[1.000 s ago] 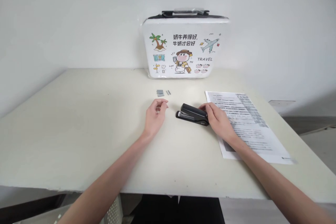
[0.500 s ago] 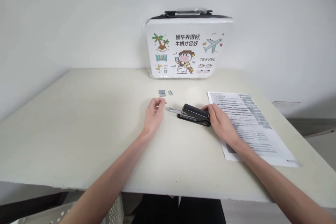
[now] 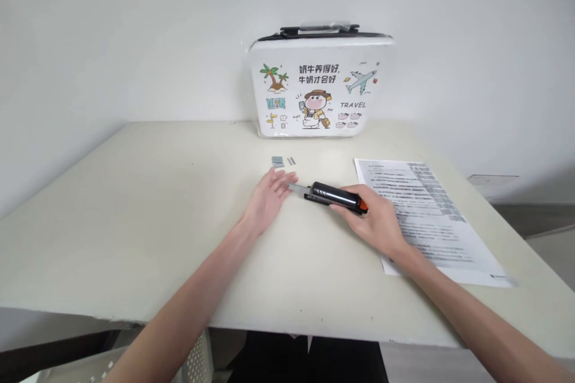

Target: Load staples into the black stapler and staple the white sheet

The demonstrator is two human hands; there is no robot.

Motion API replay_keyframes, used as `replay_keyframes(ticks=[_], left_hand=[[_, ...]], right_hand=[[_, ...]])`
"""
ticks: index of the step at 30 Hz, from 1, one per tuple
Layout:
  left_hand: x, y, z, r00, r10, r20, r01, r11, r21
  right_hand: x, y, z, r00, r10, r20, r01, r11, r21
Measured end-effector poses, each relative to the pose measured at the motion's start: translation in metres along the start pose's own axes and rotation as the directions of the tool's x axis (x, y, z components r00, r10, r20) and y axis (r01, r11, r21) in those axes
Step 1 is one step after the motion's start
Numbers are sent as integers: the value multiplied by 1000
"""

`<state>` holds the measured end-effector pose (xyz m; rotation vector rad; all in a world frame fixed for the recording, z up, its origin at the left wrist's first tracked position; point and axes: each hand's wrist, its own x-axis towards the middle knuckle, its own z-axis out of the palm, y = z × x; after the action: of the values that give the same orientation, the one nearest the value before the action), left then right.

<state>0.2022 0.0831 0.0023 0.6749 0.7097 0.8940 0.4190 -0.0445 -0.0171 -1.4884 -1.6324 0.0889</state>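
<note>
A black stapler (image 3: 335, 195) with an orange-red part at its rear end is held in my right hand (image 3: 377, 218), fingers and thumb around its back half. The stapler's metal staple tray (image 3: 297, 188) sticks out of the front, pointing left. My left hand (image 3: 269, 200) is palm up with its fingers stretched apart, right at the tip of that tray; whether they touch I cannot tell. Just beyond the left fingertips lie several grey strips of staples (image 3: 277, 160), with a smaller pair of strips (image 3: 291, 161) beside them.
A white carrying case (image 3: 323, 87) with cartoon prints and a black handle stands against the wall at the table's back. A printed sheet of paper (image 3: 431, 221) lies on the right, partly under my right forearm. Below the front edge is a perforated light basket (image 3: 200, 359).
My left hand has uncurled, turning its fingers toward the stapler's tray. My right hand has shifted its grip further round the stapler, which has rolled so its top shows more.
</note>
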Motion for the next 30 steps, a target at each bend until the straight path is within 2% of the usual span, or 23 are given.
replay_keyframes(ticks=[2,4,6,9,13,18,24,30], left_hand=[[-3,1,3,990,-137,42,142,979,-149],[-8,1,6,973,-214,86,228,949,-218],[-13,-1,9,959,-262,109,281,931,-234],[-18,-3,13,952,-294,84,305,914,-266],[-18,-6,17,952,-305,39,300,893,-335],[-15,-12,17,940,-342,7,324,883,-340],[-14,-14,13,948,-309,74,317,906,-281],[-11,-15,8,944,-312,107,329,918,-224]], right_hand=[[0,-7,-2,992,-111,-56,112,993,22],[-1,-11,-2,961,-267,-76,268,963,7],[-2,-13,-2,916,-397,-54,396,918,-31],[-3,-15,-1,873,-487,-16,483,869,-107],[-2,-21,-1,844,-535,-42,517,831,-207],[-1,-26,-2,823,-561,-86,516,803,-300],[-1,-25,-2,820,-564,-97,511,798,-319],[-1,-23,-1,837,-536,-107,480,815,-324]])
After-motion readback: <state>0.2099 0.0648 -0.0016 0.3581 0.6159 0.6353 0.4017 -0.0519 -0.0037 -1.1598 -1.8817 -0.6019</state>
